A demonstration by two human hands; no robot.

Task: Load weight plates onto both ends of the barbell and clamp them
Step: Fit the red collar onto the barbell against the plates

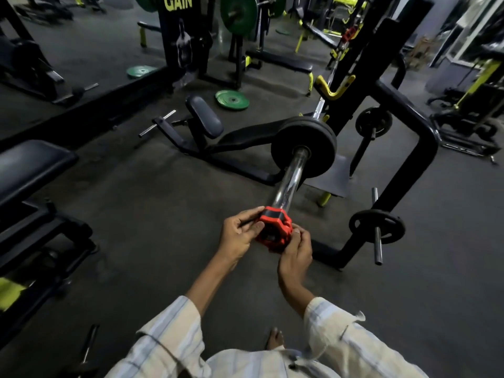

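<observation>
Here, seen from a head-worn camera looking down, two bare forearms in rolled striped sleeves reach forward and meet at the near end of a barbell (289, 178). Both hands are curled around a red and black clamp (275, 231) sitting on the very tip of the bar's chrome sleeve. The left hand (238, 236) wraps the clamp's left side, thumb pressed against its face and fingers along its upper edge. The right hand (296, 255) cups it from below and to the right, fingers bent tightly over its lower rim.

The bar runs away from the viewer, up and to the right, into a black and yellow rack (381, 85). A black weight plate (304, 145) is on the sleeve, well apart from the clamp, with bare chrome between them. Two smaller black plates (377, 226) hang on storage pegs on the rack's frame to the right. A low black bench (240, 137) lies behind the bar, and another padded bench (30, 167) sits at the left edge. Two green plates (232, 99) lie flat on the floor further back, and a larger green plate (238, 15) stands on a machine at the top.

The floor (152, 214) is dark grey rubber matting in a dimly lit gym. A bare foot (275, 338) shows at the bottom.
</observation>
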